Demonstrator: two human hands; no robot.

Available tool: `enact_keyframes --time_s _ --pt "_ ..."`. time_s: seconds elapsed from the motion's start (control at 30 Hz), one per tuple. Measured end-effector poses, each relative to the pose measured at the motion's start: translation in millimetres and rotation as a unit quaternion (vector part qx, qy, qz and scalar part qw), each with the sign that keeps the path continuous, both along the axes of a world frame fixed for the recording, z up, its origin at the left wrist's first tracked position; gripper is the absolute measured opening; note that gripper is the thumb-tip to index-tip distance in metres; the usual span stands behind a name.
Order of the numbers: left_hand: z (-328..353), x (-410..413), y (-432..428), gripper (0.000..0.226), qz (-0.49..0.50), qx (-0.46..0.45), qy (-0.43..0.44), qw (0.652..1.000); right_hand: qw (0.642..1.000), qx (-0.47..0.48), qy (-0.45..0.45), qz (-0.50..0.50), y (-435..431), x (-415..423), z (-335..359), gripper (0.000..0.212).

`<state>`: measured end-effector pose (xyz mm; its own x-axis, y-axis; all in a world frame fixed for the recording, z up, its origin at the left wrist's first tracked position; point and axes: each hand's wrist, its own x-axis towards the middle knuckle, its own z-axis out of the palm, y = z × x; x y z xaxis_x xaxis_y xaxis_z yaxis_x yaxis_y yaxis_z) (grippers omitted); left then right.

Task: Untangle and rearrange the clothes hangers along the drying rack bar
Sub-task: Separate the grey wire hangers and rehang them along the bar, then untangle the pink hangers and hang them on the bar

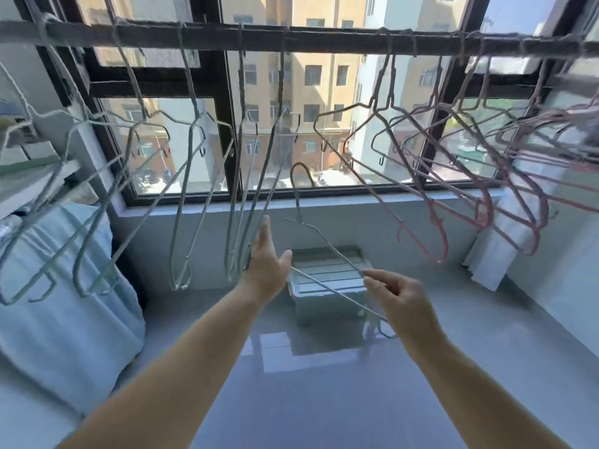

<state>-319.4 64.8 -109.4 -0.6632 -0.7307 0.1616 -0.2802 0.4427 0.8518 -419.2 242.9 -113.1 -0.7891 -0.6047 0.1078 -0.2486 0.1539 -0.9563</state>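
A dark drying rack bar (324,40) runs across the top of the view. Several pale green wire hangers (181,176) hang from its left and middle part; several pink and grey hangers (460,176) crowd together at the right. One loose grey wire hanger (308,228) is off the bar, its hook pointing up below the window. My right hand (402,303) pinches this hanger's lower wire. My left hand (267,260) is stretched out with straight fingers, touching the bottoms of the middle hanging hangers and the loose hanger's wire end.
A black-framed window (227,131) stands behind the bar, with a grey sill below it. A pale lidded plastic box (327,277) sits on the glossy floor under my hands. A light blue cloth bundle (64,303) fills the left side; white fabric (489,254) hangs at the right.
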Motion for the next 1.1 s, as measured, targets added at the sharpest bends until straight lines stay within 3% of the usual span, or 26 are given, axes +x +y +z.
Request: enact_keyframes --time_s 0.1,0.2,0.27,0.37,0.5,0.57,0.67,0.73,0.87,0.97,1.1 --pt "1.6 3.9 -12.0 0.067 -0.025 -0.026 -0.029 0.999 0.999 0.014 0.035 0.002 32.5 -8.4 -1.8 0.019" --pt "-1.6 8.8 -24.3 0.036 -0.092 -0.056 -0.094 0.990 0.997 0.026 0.063 -0.018 58.1 -19.0 1.3 0.017" --pt "-2.9 13.3 -22.9 0.014 -0.144 -0.016 -0.095 0.985 0.996 0.026 0.076 -0.035 71.3 -27.3 1.3 0.009" --pt "-1.0 22.4 -9.3 0.021 -0.187 0.036 -0.087 0.978 0.983 0.066 0.135 -0.102 79.9 -39.2 -6.4 0.001" --pt "-4.3 31.6 1.0 0.026 -0.194 0.044 -0.086 0.976 0.916 0.249 0.253 -0.185 74.9 -43.4 -26.0 0.051" --pt "-4.1 37.3 2.7 0.024 -0.197 0.059 -0.084 0.975 0.914 0.274 0.251 -0.164 69.9 -26.3 -33.4 0.060" --pt "-3.1 46.0 7.1 0.024 -0.198 0.123 -0.072 0.970 0.932 0.256 0.230 -0.110 59.0 17.6 -41.3 0.048" --pt "-4.5 49.3 12.6 0.026 -0.179 0.172 -0.051 0.967 0.949 0.238 0.205 -0.040 47.8 53.0 -41.1 0.037" --pt "-7.4 42.5 30.3 0.027 -0.153 0.274 0.031 0.949 0.969 0.189 0.119 0.101 20.1 127.3 -32.3 0.033" --pt "0.0 33.1 41.4 0.030 -0.107 0.294 0.078 0.947 0.976 0.172 0.062 0.119 4.7 169.4 -23.9 0.042" --pt "19.4 23.7 50.1 0.028 -0.073 0.274 0.106 0.953 0.984 0.152 0.063 0.073 -1.6 179.8 -20.4 0.039"
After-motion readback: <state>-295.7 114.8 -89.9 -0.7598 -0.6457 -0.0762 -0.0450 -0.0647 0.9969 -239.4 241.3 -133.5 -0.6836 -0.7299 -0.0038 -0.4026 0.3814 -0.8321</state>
